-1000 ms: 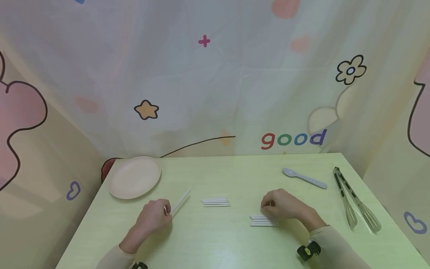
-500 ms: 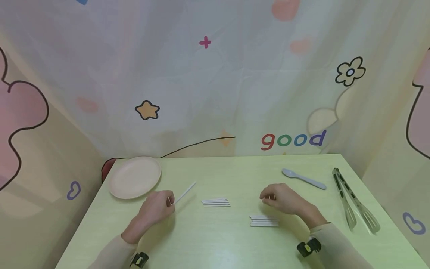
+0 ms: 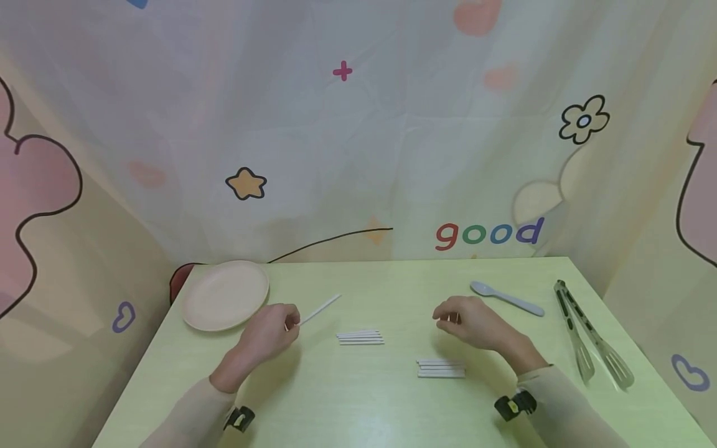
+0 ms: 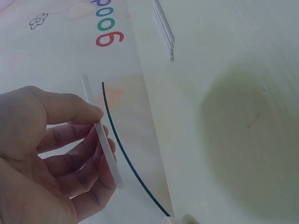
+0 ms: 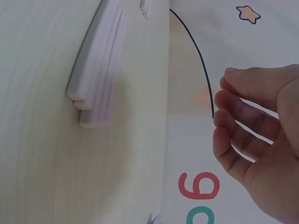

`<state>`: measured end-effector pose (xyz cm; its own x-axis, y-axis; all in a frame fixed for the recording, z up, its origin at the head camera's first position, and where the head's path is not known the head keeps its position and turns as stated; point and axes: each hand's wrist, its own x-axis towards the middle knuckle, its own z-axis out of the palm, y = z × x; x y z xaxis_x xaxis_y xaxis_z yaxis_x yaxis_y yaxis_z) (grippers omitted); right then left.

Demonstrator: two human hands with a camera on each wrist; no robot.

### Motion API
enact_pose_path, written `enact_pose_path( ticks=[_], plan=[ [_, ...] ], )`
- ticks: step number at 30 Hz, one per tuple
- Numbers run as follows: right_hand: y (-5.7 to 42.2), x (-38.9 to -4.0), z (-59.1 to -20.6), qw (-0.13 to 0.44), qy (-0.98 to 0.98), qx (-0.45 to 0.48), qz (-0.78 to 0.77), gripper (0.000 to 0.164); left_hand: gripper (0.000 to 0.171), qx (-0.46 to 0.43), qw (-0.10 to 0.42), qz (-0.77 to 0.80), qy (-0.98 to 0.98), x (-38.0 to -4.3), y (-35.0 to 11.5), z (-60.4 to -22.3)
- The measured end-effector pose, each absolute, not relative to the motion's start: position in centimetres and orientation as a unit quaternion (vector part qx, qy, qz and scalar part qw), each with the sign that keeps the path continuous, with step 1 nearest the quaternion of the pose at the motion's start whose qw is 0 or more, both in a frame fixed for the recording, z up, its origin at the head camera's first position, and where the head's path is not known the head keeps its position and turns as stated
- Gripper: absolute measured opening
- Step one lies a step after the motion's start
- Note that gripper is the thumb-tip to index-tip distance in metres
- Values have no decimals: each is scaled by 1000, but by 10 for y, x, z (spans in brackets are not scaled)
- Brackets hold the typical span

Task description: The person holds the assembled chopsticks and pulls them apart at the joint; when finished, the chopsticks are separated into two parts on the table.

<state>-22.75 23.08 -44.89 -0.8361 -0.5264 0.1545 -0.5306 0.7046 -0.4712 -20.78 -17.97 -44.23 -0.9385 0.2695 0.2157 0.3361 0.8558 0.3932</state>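
Observation:
My left hand (image 3: 267, 330) pinches a slim white stick (image 3: 322, 309) between thumb and fingertips, raised above the table. In the left wrist view the stick (image 4: 108, 153) lies across the curled fingers, with the thumb pressed on its middle. My right hand (image 3: 475, 322) hovers with loosely bent fingers and holds nothing. Below and a little left of it, several white sticks (image 3: 441, 371) lie side by side. Another row of white sticks (image 3: 360, 339) lies farther left, between the two hands. The right wrist view shows the nearer sticks (image 5: 96, 70) close up, apart from the fingers.
A round pale plate (image 3: 226, 295) sits at the table's back left, just beyond my left hand. At the back right is a light grey spoon (image 3: 512, 300). Metal tongs (image 3: 588, 333) with slotted ends lie near the right edge. A printed curtain (image 3: 313, 143) hangs behind the table.
My left hand has risen and moved rightward and away from me, carrying the stick. My right hand has lifted off the nearer row of sticks, which stays in place.

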Motion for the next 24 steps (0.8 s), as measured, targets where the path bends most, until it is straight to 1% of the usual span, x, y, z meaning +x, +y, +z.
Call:
enact_pose_path(
  ticks=[10,24],
  plan=[
    [229,-230,-441,35,-920,299,250,13,3,-186,75,-237,-950,-216,-167,-434],
    [218,-231,-430,52,-914,315,250,16,4,-225,67,-246,-941,-223,-149,-420]
  ],
)
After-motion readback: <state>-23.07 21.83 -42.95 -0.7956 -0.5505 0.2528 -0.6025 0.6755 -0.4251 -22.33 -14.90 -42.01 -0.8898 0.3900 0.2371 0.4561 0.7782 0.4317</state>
